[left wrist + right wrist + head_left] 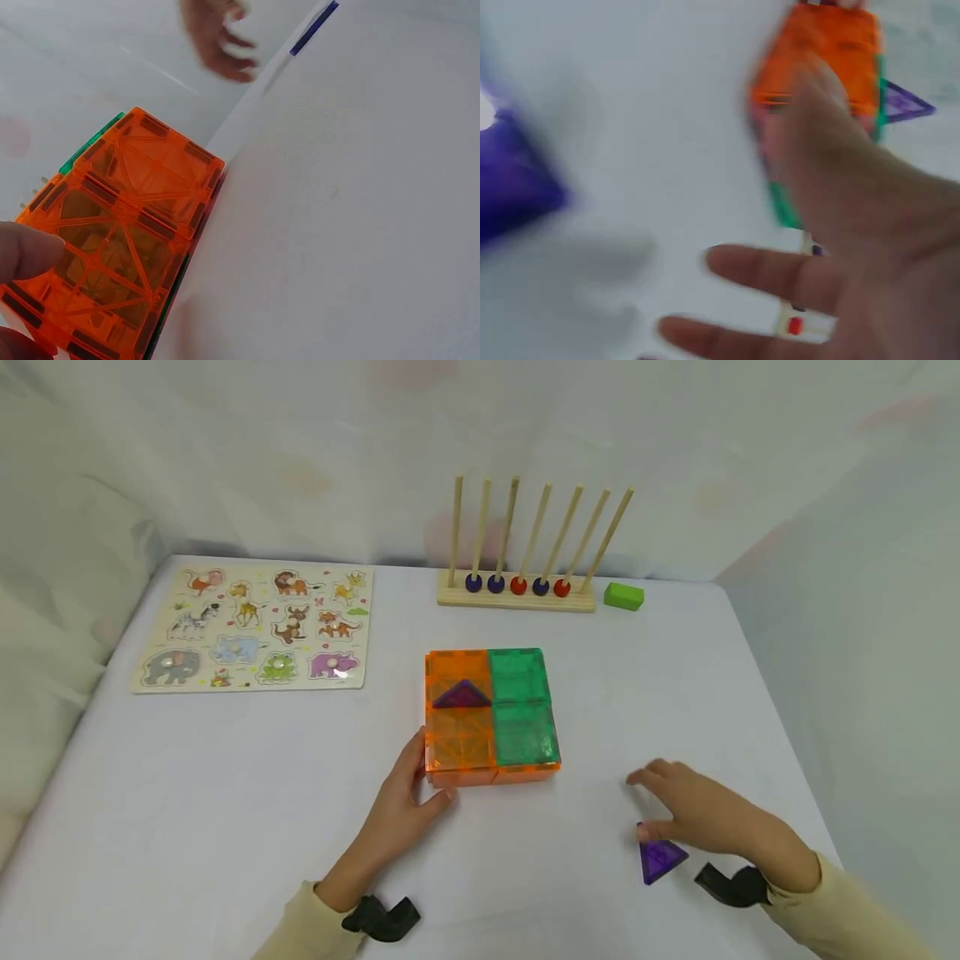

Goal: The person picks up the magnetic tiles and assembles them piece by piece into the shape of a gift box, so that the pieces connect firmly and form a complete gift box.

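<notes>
A low box of magnetic tiles (525, 735) stands mid-table, with orange and green squares on top and orange tiles (161, 161) along its near side. One purple triangle tile (462, 694) stands upright on its top. My left hand (401, 814) holds the box's near left corner, thumb (30, 253) at the near face and the other fingers along the left side, mostly hidden. Over to the right, my right hand (697, 806) is above another purple triangle tile (662, 862) with its fingers spread and nothing held. That tile (514, 180) appears blurred in the right wrist view.
An animal peg puzzle board (258, 628) lies at the back left. Behind the box is a wooden rack (517, 599) with several upright sticks and red and blue beads. Beside the rack sits a green block (624, 596). White cloth hangs behind the table.
</notes>
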`<state>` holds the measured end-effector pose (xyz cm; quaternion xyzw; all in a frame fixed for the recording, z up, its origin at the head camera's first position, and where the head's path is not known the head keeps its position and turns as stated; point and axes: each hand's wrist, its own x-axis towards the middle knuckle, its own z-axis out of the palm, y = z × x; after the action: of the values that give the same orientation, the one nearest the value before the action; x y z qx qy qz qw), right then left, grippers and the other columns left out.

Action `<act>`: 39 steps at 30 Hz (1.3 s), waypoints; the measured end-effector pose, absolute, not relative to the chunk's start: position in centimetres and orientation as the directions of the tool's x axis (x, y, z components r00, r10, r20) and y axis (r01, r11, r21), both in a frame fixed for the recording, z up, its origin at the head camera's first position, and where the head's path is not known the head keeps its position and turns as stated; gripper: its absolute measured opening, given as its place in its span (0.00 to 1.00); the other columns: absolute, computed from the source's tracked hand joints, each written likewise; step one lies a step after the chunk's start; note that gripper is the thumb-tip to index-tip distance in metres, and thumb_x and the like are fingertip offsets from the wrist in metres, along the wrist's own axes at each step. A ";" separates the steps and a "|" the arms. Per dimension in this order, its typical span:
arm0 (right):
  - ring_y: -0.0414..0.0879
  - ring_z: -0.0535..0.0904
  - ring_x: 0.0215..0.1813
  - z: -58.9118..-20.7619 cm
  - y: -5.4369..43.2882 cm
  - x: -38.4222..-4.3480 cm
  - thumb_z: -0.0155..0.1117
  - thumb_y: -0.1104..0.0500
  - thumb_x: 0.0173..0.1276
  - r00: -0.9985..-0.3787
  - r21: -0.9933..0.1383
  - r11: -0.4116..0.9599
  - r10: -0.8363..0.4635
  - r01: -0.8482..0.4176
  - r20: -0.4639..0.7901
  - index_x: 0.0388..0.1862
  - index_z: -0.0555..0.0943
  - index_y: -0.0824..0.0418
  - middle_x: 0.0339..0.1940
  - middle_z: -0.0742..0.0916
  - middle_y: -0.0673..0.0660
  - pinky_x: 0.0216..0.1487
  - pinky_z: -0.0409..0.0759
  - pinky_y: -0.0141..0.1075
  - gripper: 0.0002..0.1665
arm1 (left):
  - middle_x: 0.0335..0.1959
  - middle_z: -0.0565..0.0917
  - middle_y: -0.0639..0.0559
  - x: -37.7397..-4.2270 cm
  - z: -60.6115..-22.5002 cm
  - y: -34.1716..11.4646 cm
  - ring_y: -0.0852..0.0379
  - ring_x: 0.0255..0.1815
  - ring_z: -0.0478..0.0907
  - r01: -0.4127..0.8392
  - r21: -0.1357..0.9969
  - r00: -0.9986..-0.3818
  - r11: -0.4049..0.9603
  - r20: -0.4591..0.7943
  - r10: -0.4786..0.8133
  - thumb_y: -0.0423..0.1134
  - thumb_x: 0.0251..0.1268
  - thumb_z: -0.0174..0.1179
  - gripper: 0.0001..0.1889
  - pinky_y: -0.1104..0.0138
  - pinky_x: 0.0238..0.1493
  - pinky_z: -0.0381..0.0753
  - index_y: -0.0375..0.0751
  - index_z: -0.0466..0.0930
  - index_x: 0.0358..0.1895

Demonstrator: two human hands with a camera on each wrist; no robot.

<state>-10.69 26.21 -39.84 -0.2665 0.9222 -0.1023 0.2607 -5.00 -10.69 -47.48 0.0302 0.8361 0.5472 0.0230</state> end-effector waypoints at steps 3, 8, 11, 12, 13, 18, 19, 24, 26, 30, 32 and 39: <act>0.52 0.75 0.51 -41.9 27.3 -8.2 0.70 0.32 0.47 -0.748 -0.294 0.857 -0.514 -0.423 -0.420 0.56 0.76 0.59 0.54 0.78 0.57 0.46 0.79 0.51 0.44 | 0.76 0.58 0.49 -5.0 -47.4 -10.8 0.49 0.73 0.62 0.030 0.918 -0.998 0.395 0.002 0.070 0.36 0.58 0.67 0.47 0.54 0.71 0.61 0.48 0.46 0.77; 0.45 0.70 0.43 -44.6 27.2 -5.7 0.77 0.38 0.42 -0.847 -0.223 0.896 -0.438 -0.384 -0.300 0.50 0.74 0.60 0.44 0.77 0.53 0.39 0.76 0.42 0.41 | 0.76 0.58 0.49 -5.0 -47.5 -10.8 0.49 0.72 0.63 0.027 0.926 -0.997 0.376 -0.001 0.073 0.35 0.57 0.67 0.48 0.54 0.70 0.62 0.48 0.46 0.77; 0.46 0.71 0.41 -45.0 27.4 -5.0 0.79 0.42 0.41 -0.881 -0.186 0.923 -0.378 -0.336 -0.285 0.49 0.74 0.61 0.41 0.78 0.54 0.39 0.77 0.42 0.40 | 0.76 0.57 0.49 -5.1 -47.6 -10.7 0.49 0.72 0.63 0.028 0.928 -0.997 0.372 -0.003 0.083 0.34 0.58 0.67 0.48 0.54 0.70 0.62 0.49 0.45 0.77; 0.47 0.72 0.41 -45.0 27.5 -4.9 0.79 0.42 0.41 -0.889 -0.168 0.932 -0.358 -0.322 -0.286 0.48 0.74 0.61 0.40 0.79 0.55 0.38 0.77 0.42 0.40 | 0.76 0.57 0.49 -5.1 -47.6 -10.7 0.49 0.72 0.63 0.029 0.928 -0.996 0.371 -0.002 0.084 0.34 0.58 0.67 0.48 0.54 0.70 0.62 0.49 0.45 0.77; 0.47 0.72 0.40 -45.0 27.6 -4.7 0.78 0.41 0.42 -0.894 -0.150 0.938 -0.344 -0.312 -0.287 0.47 0.74 0.62 0.38 0.79 0.55 0.37 0.77 0.42 0.39 | 0.76 0.57 0.49 -5.1 -47.6 -10.7 0.49 0.72 0.63 0.032 0.927 -0.996 0.374 0.000 0.085 0.35 0.58 0.67 0.48 0.54 0.70 0.62 0.49 0.45 0.77; 0.48 0.69 0.34 -44.5 28.1 -4.1 0.75 0.36 0.42 -0.907 -0.074 0.958 -0.286 -0.277 -0.308 0.45 0.74 0.63 0.31 0.75 0.54 0.25 0.71 0.39 0.41 | 0.76 0.57 0.49 -5.2 -47.6 -10.5 0.50 0.72 0.63 0.043 0.930 -0.996 0.364 0.009 0.094 0.35 0.58 0.66 0.48 0.55 0.70 0.62 0.48 0.45 0.77; 0.48 0.68 0.33 -44.4 28.1 -4.0 0.75 0.36 0.42 -0.906 -0.071 0.962 -0.272 -0.264 -0.325 0.45 0.74 0.63 0.31 0.75 0.54 0.24 0.70 0.38 0.41 | 0.76 0.57 0.49 -5.2 -47.6 -10.5 0.50 0.72 0.63 0.043 0.930 -0.995 0.366 0.008 0.097 0.35 0.58 0.66 0.47 0.55 0.70 0.62 0.48 0.45 0.77; 0.44 0.68 0.28 -44.4 28.0 -4.1 0.75 0.42 0.49 -0.875 -0.116 0.972 -0.236 -0.206 -0.423 0.37 0.74 0.59 0.25 0.75 0.51 0.23 0.67 0.34 0.28 | 0.76 0.57 0.49 -5.1 -47.5 -10.6 0.49 0.72 0.62 0.025 0.921 -0.997 0.390 -0.007 0.080 0.36 0.58 0.66 0.48 0.54 0.70 0.62 0.46 0.45 0.77; 0.41 0.67 0.26 -44.4 27.9 -4.2 0.74 0.45 0.52 -0.861 -0.155 0.968 -0.248 -0.199 -0.443 0.32 0.73 0.56 0.22 0.74 0.48 0.23 0.65 0.33 0.22 | 0.76 0.56 0.48 -5.1 -47.5 -10.8 0.48 0.73 0.62 0.019 0.918 -0.997 0.397 -0.012 0.074 0.37 0.58 0.66 0.48 0.54 0.70 0.62 0.46 0.45 0.77; 0.42 0.74 0.30 -44.3 28.0 -4.3 0.72 0.40 0.52 -0.852 -0.192 0.958 -0.278 -0.213 -0.444 0.39 0.77 0.57 0.29 0.79 0.48 0.27 0.74 0.35 0.27 | 0.76 0.56 0.49 -5.1 -47.7 -10.9 0.49 0.73 0.62 0.026 0.922 -0.996 0.386 -0.008 0.087 0.36 0.59 0.66 0.47 0.55 0.70 0.63 0.47 0.45 0.77; 0.45 0.76 0.37 -44.1 28.4 -4.0 0.71 0.33 0.46 -0.841 -0.190 0.952 -0.303 -0.241 -0.448 0.50 0.77 0.59 0.37 0.80 0.51 0.32 0.79 0.40 0.40 | 0.77 0.55 0.49 -5.2 -47.8 -10.9 0.50 0.74 0.60 0.035 0.926 -0.996 0.376 0.000 0.095 0.36 0.59 0.66 0.47 0.56 0.70 0.62 0.47 0.45 0.77; 0.45 0.71 0.44 -45.1 29.4 -1.7 0.81 0.41 0.29 -0.830 -0.166 0.928 -0.372 -0.333 -0.416 0.53 0.73 0.52 0.41 0.74 0.47 0.34 0.77 0.37 0.48 | 0.77 0.54 0.49 -5.1 -47.8 -11.0 0.50 0.74 0.59 0.043 0.930 -0.995 0.366 0.006 0.102 0.36 0.59 0.65 0.47 0.57 0.70 0.62 0.45 0.44 0.77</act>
<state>-1.71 29.43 -45.06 -0.1847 0.9555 -0.0432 0.2259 -5.08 -11.04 -47.83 0.0438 0.8260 0.5614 0.0261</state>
